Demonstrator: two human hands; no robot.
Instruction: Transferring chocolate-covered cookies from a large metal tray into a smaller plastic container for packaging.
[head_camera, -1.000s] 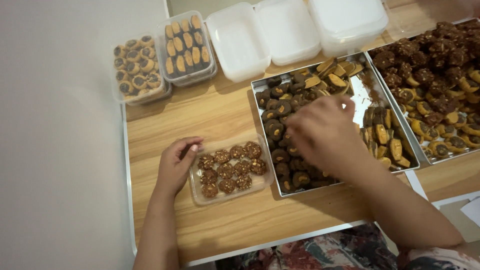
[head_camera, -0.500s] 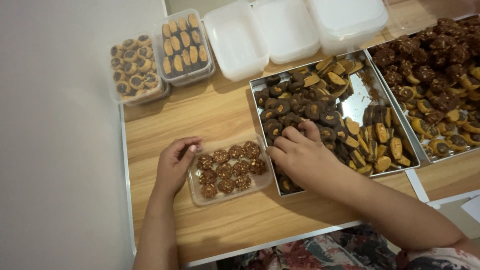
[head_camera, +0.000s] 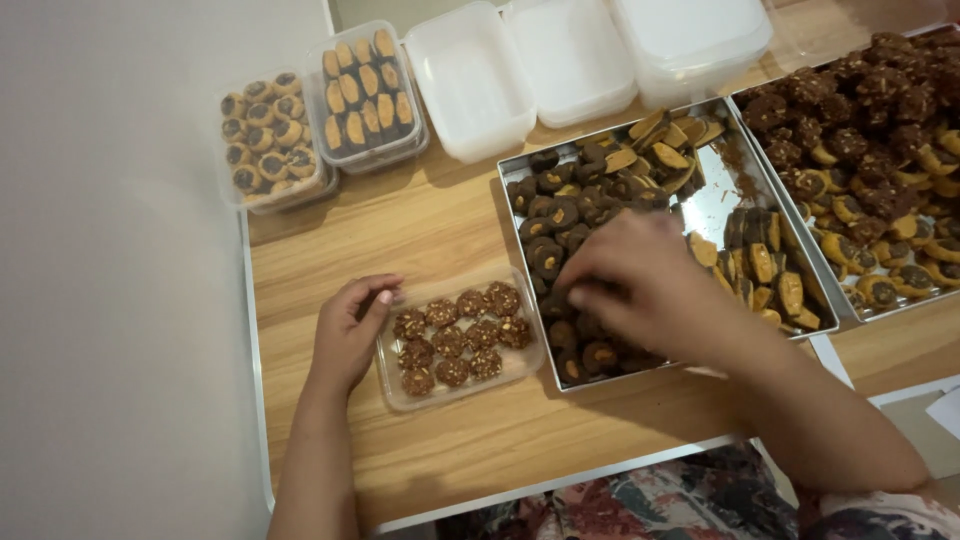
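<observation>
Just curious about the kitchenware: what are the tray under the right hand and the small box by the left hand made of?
The tray looks like bare metal, probably aluminium: silvery with a mirror-like floor. The small box looks like thin clear plastic: the table shows through its walls.

Wooden table with pale edging, plain grey floor

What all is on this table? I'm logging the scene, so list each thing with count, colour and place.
table: one, light wood, under everything
near box: one, clear, front left, holding brown nut-topped cookies
filled boxes: two, clear, back left, holding cookies
empty boxes: three or so, white, back centre
middle tray: one, metal, dark and orange cookies
right tray: one, heaped brown cookies, far right
left hand: on near box's edge
right hand: among middle tray's cookies, grip hidden
</observation>
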